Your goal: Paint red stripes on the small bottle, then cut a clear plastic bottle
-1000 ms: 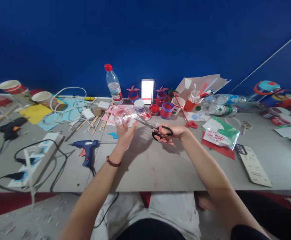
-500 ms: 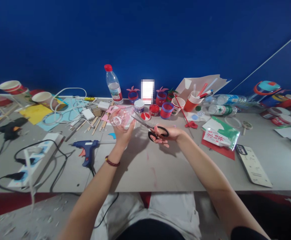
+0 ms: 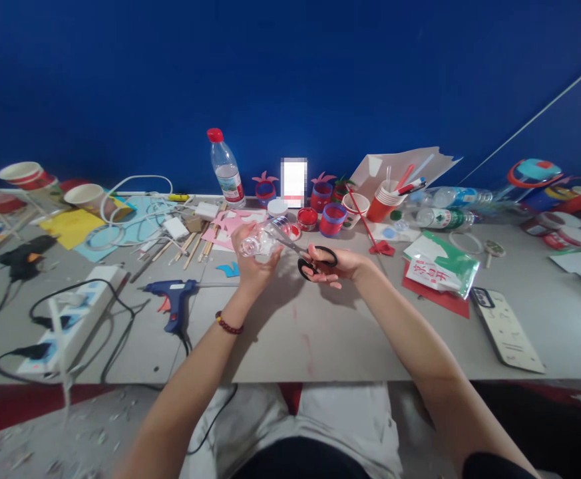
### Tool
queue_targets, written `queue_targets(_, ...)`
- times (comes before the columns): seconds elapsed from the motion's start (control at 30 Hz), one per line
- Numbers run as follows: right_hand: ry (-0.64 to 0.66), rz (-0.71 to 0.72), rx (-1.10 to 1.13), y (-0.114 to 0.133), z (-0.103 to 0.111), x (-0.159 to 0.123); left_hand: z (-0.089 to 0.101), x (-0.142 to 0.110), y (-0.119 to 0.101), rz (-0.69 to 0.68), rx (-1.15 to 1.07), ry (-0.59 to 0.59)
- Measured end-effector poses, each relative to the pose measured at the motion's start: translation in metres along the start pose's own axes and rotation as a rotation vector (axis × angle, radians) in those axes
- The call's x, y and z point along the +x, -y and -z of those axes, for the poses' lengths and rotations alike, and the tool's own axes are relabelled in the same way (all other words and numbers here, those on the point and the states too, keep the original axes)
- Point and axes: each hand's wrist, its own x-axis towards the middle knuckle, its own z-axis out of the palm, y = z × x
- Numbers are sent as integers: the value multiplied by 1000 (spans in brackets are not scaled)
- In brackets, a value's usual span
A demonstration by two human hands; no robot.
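Observation:
My left hand is wrapped round a clear plastic bottle, its neck turned toward me and to the left. In my right hand is a pair of black-handled scissors, the fingers through the loops. The blades point up and left and reach the bottle's far right side; whether they bite into the plastic I cannot tell. Behind the bottle stand a white-lidded jar and an open pot of red paint.
A blue glue gun lies left of my left forearm, beside a white power strip. Upright at the back is a red-capped bottle. To the right are red cups, a plastic packet and a phone.
The bottle tilted left and back, then swung toward the right, its neck now facing me more. The scissors shifted slightly left and stay at the bottle's far side.

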Motion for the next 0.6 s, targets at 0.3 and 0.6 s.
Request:
queue_targets(0.3, -133, 112, -58, -7, -23, 21, 6, 3, -14, -5, 90, -93)
queue_targets(0.6, -241, 88, -3, 6, -42, 19, 4, 0, -10, 58, -32, -96)
